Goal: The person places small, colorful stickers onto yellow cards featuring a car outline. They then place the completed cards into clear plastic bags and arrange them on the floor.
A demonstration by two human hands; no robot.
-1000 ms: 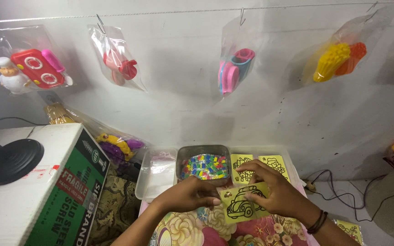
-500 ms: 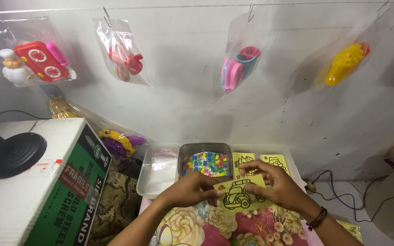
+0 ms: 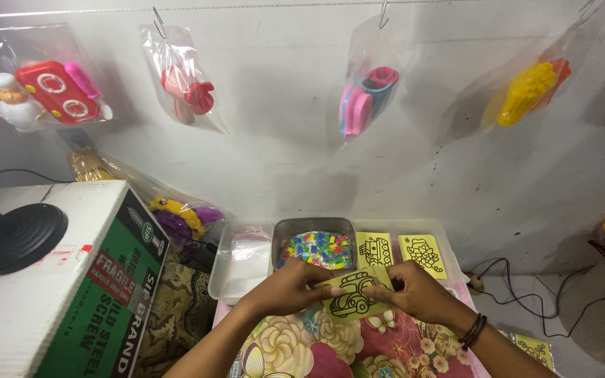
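Observation:
Both my hands hold a small yellow card with a black car outline (image 3: 353, 295) above the flowered cloth (image 3: 330, 350). My left hand (image 3: 290, 285) pinches its left edge and my right hand (image 3: 418, 292) grips its right side; a dark band circles that wrist. Just behind the card stands a grey metal tray of small coloured pieces (image 3: 315, 247). Two more yellow outline cards (image 3: 374, 248) (image 3: 422, 253) lie to the right of that tray.
A clear plastic container (image 3: 236, 262) sits left of the tray. A big cardboard box (image 3: 57, 280) with a black round lamp base (image 3: 12, 238) stands at the left. Bagged plastic toys (image 3: 183, 84) hang on the wall. Cables (image 3: 519, 280) trail at right.
The view has tipped down slightly. My hands have stayed on the car card, holding it a little more upright; little else differs.

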